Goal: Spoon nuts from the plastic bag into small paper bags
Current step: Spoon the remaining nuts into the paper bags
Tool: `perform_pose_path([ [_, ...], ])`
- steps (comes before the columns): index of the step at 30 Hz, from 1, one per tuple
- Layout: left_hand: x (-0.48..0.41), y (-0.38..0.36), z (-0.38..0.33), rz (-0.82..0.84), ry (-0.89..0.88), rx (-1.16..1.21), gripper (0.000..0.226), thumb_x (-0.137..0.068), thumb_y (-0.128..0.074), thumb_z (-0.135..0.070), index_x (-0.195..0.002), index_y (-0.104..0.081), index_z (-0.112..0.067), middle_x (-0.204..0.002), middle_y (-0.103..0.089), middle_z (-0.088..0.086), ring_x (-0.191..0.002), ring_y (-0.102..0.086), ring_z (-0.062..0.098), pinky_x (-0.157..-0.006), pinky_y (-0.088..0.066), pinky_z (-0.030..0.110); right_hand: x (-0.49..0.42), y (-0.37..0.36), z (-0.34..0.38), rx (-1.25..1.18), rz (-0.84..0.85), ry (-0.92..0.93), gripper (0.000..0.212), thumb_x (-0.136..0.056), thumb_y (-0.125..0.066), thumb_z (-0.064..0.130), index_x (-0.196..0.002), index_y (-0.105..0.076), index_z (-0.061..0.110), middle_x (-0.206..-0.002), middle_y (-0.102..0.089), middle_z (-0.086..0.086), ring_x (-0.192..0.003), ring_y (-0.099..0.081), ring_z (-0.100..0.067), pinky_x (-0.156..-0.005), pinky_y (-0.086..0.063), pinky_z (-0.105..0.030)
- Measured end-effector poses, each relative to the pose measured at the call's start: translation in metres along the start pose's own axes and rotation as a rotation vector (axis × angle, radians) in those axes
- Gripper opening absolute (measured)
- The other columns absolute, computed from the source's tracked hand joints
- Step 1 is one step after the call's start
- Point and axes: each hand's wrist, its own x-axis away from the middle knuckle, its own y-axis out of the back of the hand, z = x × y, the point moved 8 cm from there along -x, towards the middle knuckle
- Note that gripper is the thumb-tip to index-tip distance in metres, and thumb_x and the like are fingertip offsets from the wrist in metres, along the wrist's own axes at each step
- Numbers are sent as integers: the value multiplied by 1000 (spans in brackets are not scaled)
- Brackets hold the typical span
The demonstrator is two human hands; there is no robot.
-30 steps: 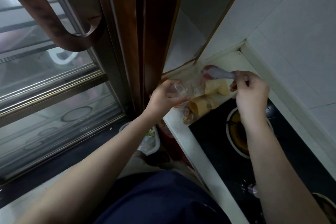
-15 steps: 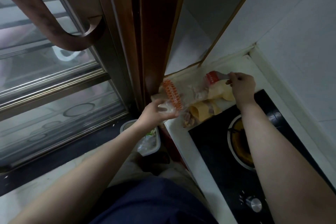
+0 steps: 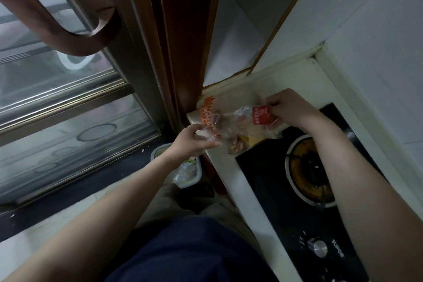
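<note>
A dim kitchen corner filled the frame. A dark wooden door frame (image 3: 183, 36) ran down the centre, with a curved wooden handle (image 3: 48, 23) at upper left over ribbed glass panels (image 3: 68, 126). White wall tiles (image 3: 375, 36) covered the upper right. Below them a white countertop (image 3: 231, 167) held a black gas hob (image 3: 304, 192) with a round burner (image 3: 309, 174) and a metal knob (image 3: 318, 247). A pale floor (image 3: 20, 249) showed at lower left.
</note>
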Motion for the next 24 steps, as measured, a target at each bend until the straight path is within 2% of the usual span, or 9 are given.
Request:
perform_pose_path([
  [2, 1, 0, 4, 25, -7, 5, 76, -69, -88, -34, -134, -53, -17, -88, -75, -9, -81, -71, 7, -69, -57, 21, 1, -15, -2, 182, 75, -81, 24, -90, -47, -5, -78, -67, -1, -56, -68, -12, -54, -70, -28, -53, -60, -36],
  [6, 1, -1, 10, 50, -15, 22, 76, -66, -88, -36, -132, -56, -18, -101, -73, 4, -89, -71, 18, -84, -59, 36, 2, -37, -3, 426, 77, -71, 29, -88, -45, -6, -64, -57, 5, -54, -64, -10, -53, -68, -25, -47, -50, -24],
  [10, 2, -1, 16, 63, -22, 45, 79, -64, -87, -37, -133, -55, -14, -108, -71, 11, -90, -70, 21, -82, -58, 34, -1, -46, -2, 525, -58, 19, 11, -93, -48, 4, -86, -49, 12, -74, -48, 0, -69, -52, -19, -67, -43, -29],
  [12, 3, -1, 19, 65, -17, 61, 73, -68, -87, -32, -131, -57, -13, -108, -70, 14, -83, -70, 19, -74, -59, 31, -2, -50, -3, 541, -94, 15, 8, -95, -46, 7, -91, -43, 14, -75, -40, 4, -68, -43, -12, -64, -34, -26],
  [14, 4, -2, 21, 85, -12, 94, 67, -69, -86, -29, -128, -59, -13, -102, -71, 15, -68, -66, 8, -60, -52, 21, -4, -55, -1, 534, -131, 14, 4, -94, -46, 5, -94, -50, 7, -82, -51, -6, -74, -51, -21, -62, -33, -24],
  [16, 5, -3, 22, 111, -8, 126, 70, -66, -86, -34, -127, -59, -13, -94, -70, 9, -62, -61, 3, -55, -48, 18, -8, -59, 5, 520, -165, 37, 17, -95, -46, 8, -94, -59, -2, -92, -62, -18, -85, -59, -34, -69, -41, -31],
  [18, 6, -3, 22, 129, -5, 149, 77, -60, -87, -44, -126, -61, -16, -93, -69, 7, -63, -60, 5, -56, -47, 20, -9, -67, 8, 479, -150, 40, 28, -95, -47, 21, -85, -62, 0, -86, -66, -17, -77, -63, -31, -70, -48, -36],
  [21, 5, -4, 23, 136, -3, 185, 74, -59, -88, -48, -122, -63, -19, -91, -65, 11, -70, -53, 21, -58, -44, 26, -7, -82, 17, 592, -148, 105, 28, -93, -51, 19, -67, -55, 7, -66, -54, -6, -62, -53, -20, -62, -44, -34],
  [24, 3, -4, 24, 136, 2, 197, 75, -58, -88, -50, -122, -64, -18, -91, -62, 13, -75, -50, 27, -62, -44, 30, -3, -92, 35, 785, -151, 205, 21, -94, -53, 18, -73, -50, 15, -65, -37, 7, -65, -43, -15, -64, -36, -30],
])
